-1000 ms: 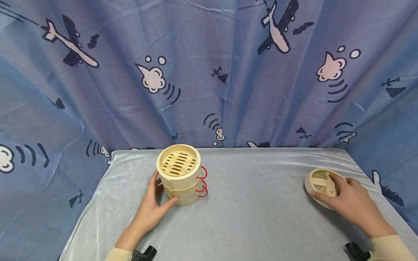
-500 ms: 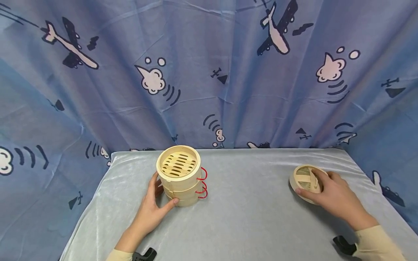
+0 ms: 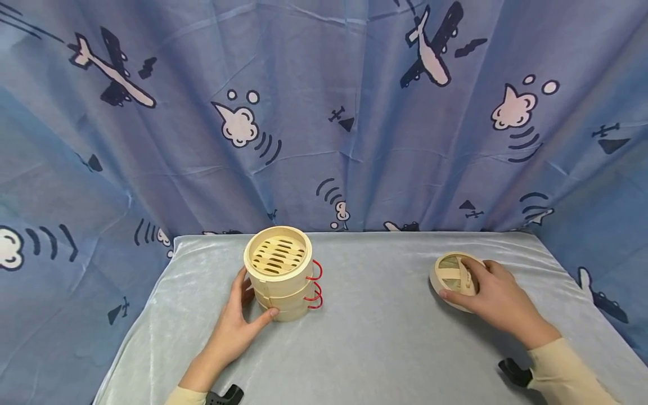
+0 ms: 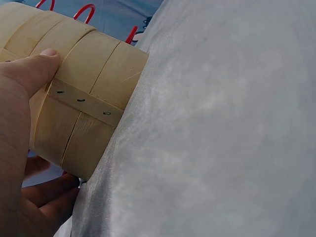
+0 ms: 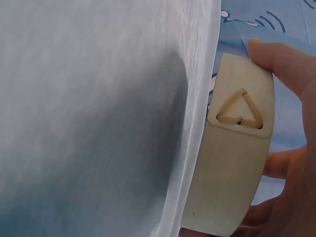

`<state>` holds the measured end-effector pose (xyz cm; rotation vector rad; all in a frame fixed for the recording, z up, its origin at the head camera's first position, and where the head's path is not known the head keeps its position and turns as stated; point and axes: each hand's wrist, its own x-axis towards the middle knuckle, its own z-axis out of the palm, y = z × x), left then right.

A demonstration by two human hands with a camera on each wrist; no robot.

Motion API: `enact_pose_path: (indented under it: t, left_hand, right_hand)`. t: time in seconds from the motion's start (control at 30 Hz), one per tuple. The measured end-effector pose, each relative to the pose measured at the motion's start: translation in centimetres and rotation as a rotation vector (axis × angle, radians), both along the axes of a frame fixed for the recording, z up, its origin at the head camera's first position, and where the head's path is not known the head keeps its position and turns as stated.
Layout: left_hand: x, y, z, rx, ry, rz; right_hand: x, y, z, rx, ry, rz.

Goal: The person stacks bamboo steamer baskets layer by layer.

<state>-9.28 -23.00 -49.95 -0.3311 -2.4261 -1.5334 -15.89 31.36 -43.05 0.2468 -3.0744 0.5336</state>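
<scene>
On the left of the grey cloth stands a round bamboo steamer (image 3: 283, 292) of stacked tiers, its slatted top tier uncovered. Red loops (image 3: 321, 270) stick out from its right side. My left hand (image 3: 233, 329) grips the lower part, thumb across the front and fingers behind on the left. In the left wrist view the stapled bamboo wall (image 4: 81, 98) meets the cloth. Over the right side, my right hand (image 3: 498, 301) holds the bamboo steamer lid (image 3: 450, 274) by its rim, top face up. The right wrist view shows the lid's side (image 5: 232, 163) between thumb and fingers.
Grey velvety cloth (image 3: 374, 337) covers the table. A blue curtain (image 3: 304, 124) printed with planes hangs behind its far edge. Black wrist devices (image 3: 515, 372) show below both sleeves. Between steamer and lid lies a stretch of cloth.
My right hand has carried the lid leftward across the cloth, nearer to the steamer. The left hand and the steamer have stayed in place.
</scene>
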Motion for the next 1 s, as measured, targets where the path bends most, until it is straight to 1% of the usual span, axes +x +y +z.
enact_pose_path:
  t: [0.27, 0.4, 0.63, 0.9, 1.0]
  left_hand:
    - [0.2, 0.0, -0.2, -0.002, -0.016, 0.003]
    - [0.2, 0.0, -0.2, -0.004, -0.015, 0.005]
    - [0.3, 0.0, 0.0, -0.011, -0.005, 0.007]
    - [0.2, -0.1, -0.1, -0.013, -0.006, 0.005]
    - [0.0, -0.1, -0.1, -0.014, -0.010, 0.004]
  right_hand:
    - [-0.1, -1.4, -0.1, -0.013, 0.014, 0.010]
    - [-0.1, -2.3, 0.0, -0.030, 0.023, 0.024]
    - [-0.2, -3.8, 0.1, -0.038, 0.013, 0.039]
    - [-0.6, -5.2, 0.9, -0.064, 0.047, 0.066]
    - [-0.7, -5.6, 1.3, -0.075, 0.040, 0.069]
